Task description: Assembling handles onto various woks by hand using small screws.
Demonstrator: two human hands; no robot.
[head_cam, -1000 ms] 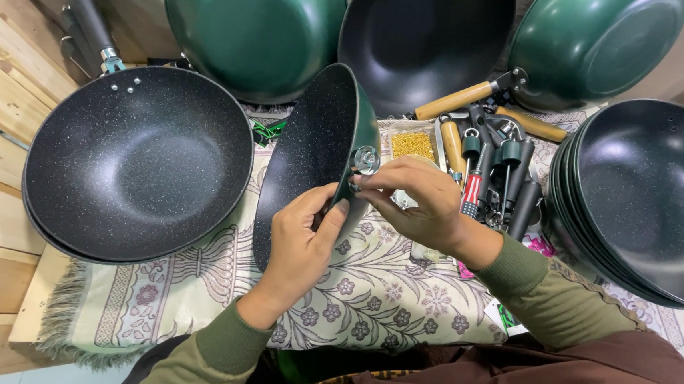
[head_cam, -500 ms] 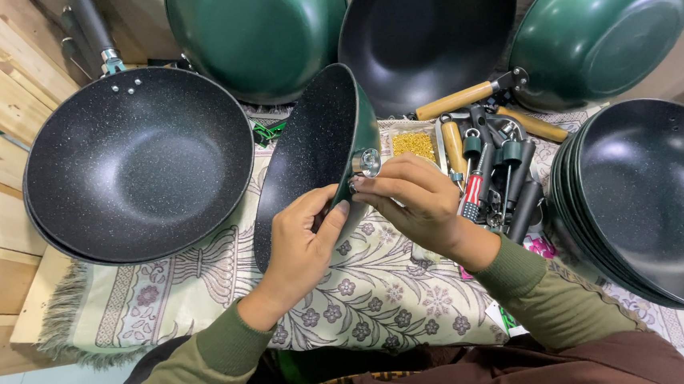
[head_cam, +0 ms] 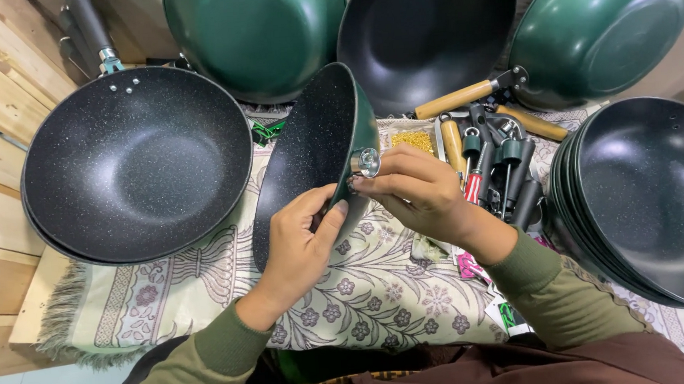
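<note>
pan in hand: we have a small green wok pan (head_cam: 315, 154), speckled black non-stick inside, tipped up on its edge over the floral cloth (head_cam: 365, 295), between the two hands and just in front of us.
left hand: our left hand (head_cam: 302, 247) is curled around the lower rim, thumb on the green outside, fingers mostly hidden behind the wall; a closed hold on the pan.
right hand: our right hand (head_cam: 414, 191) has its fingertips pinched at the metal handle socket (head_cam: 366, 162) on the pan's side; we can't tell whether a small fastener sits between them.
handling, our read: stiff metal shell, probably moderate weight for one hand. The glossy enamel outside looks slippery and the coating inside would scratch, so the rim plus the socket are the sound places to take hold.
left of us: large black speckled wok (head_cam: 135, 162) with its handle fitted, resting on the wooden boards.
behind: two green woks bottom-out and one black wok (head_cam: 427, 34), leaning.
right of us: stack of dark woks (head_cam: 647, 195).
parts: loose wooden handles (head_cam: 456, 100) and dark handle fittings (head_cam: 509, 172) lie just beside the right hand.
</note>
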